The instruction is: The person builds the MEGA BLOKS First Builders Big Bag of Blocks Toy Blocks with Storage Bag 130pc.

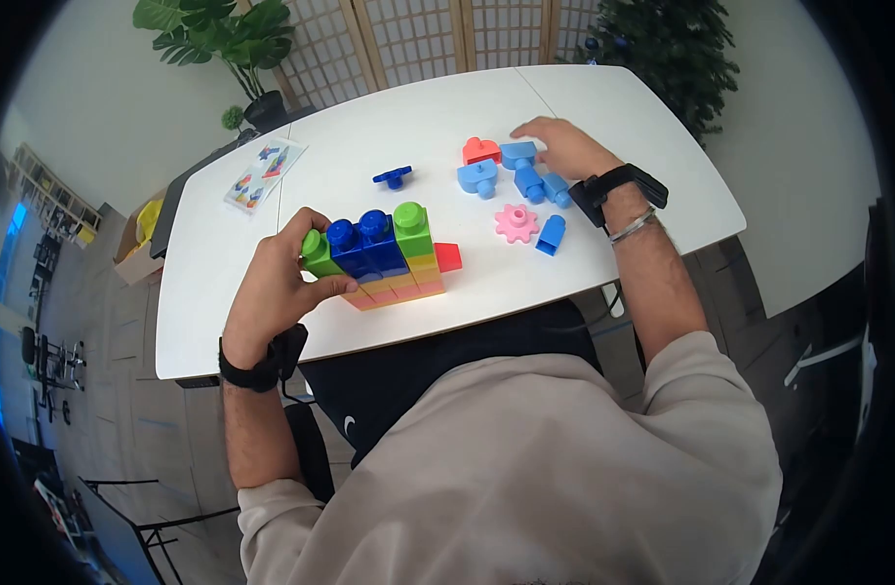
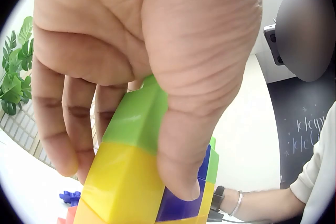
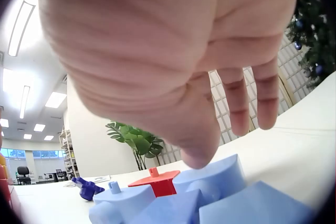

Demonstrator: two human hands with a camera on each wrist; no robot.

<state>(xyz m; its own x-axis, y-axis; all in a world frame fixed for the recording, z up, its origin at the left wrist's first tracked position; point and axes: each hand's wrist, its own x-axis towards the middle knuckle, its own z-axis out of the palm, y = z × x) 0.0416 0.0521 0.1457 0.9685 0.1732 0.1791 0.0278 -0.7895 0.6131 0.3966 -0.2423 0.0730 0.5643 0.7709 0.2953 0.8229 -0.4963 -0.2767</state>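
Block wall [image 1: 381, 261] stands gripped by left hand [image 1: 272, 283]; to its right, well apart, right hand [image 1: 570, 152] is open near blue pieces [image 1: 478, 176]. Picking seems in hand, which calls for pinching one.

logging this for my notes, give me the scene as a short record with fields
surface: white table
left hand: grips the multicoloured block stack
right hand: open, by the light blue pieces
other loose pieces: coral-red piece, pink gear, dark blue piece
paper: printed sheet, table's left side
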